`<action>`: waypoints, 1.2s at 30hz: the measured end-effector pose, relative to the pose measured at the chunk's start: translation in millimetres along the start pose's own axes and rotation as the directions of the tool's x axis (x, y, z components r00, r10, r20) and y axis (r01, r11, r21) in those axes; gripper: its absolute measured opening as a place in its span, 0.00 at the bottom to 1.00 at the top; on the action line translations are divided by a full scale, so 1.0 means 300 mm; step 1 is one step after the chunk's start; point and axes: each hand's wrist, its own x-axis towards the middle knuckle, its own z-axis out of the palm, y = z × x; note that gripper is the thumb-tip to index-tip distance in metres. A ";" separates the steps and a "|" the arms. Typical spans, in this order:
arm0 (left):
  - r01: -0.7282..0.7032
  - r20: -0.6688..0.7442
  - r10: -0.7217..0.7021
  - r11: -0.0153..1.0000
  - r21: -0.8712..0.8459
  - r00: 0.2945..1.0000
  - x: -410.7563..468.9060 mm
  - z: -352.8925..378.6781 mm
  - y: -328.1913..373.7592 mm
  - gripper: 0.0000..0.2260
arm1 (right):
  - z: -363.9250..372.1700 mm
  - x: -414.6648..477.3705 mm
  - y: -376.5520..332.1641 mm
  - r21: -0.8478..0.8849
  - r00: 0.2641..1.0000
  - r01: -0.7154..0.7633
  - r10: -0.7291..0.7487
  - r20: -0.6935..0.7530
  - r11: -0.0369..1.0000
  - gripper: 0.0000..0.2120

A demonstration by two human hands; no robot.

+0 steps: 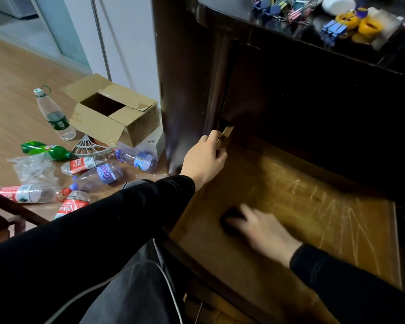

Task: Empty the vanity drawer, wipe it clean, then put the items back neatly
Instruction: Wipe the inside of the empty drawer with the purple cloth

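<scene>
Amber-brown wood formed the floor of the open drawer (360,230), which stood pulled out from the dark vanity toward the person, with no items visible inside it. The two hands were well apart. The left hand (205,160) gripped the drawer's left side wall at its far corner, fingers curled over the edge where it met the cabinet. The right hand (264,228), blurred, lay with fingers spread flat on a dark cloth (229,218) pressed to the drawer floor in its near-left part.

The drawer's long axis ran left to right across the view, so most of the bare floor lay to the right of the cloth and away from the person. The right hand was the nearer to that area, and the wiping step appeared to be under way. Pale streaks crossed the right half; whether they were moisture or wear could not be told.

The removed items, binder clips (278,8) and yellow rings (369,26), rested on the table (220,10) above.
</scene>
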 end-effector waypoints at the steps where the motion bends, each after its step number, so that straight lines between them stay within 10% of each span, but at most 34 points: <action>1: 0.000 0.000 0.000 1.000 0.008 1.000 0.000 -0.002 0.001 0.15 | -0.017 0.038 0.046 -0.001 0.992 -0.116 0.116 -0.054 0.993 0.25; 5: 0.000 0.000 0.000 1.000 0.031 1.000 -0.003 -0.009 0.009 0.15 | -0.074 0.123 0.107 0.025 0.916 -0.367 0.366 -0.165 0.930 0.17; 14: -0.022 -0.005 0.022 0.999 0.039 1.000 -0.002 -0.009 0.012 0.13 | 0.060 -0.081 -0.116 0.079 0.992 0.074 -0.081 0.097 0.994 0.22; 22: -0.020 0.016 0.019 0.998 0.061 1.000 -0.004 -0.013 0.020 0.13 | -0.060 0.141 0.133 0.044 0.897 -0.416 0.418 -0.147 0.908 0.17; 31: -0.020 0.024 0.019 0.997 0.068 1.000 -0.005 -0.019 0.024 0.12 | 0.044 -0.068 -0.067 0.043 0.995 -0.080 0.077 0.063 0.996 0.35; 36: -0.031 0.017 0.030 0.995 0.091 0.999 -0.009 -0.022 0.028 0.12 | -0.026 0.085 0.145 0.030 0.936 -0.345 0.346 -0.060 0.938 0.19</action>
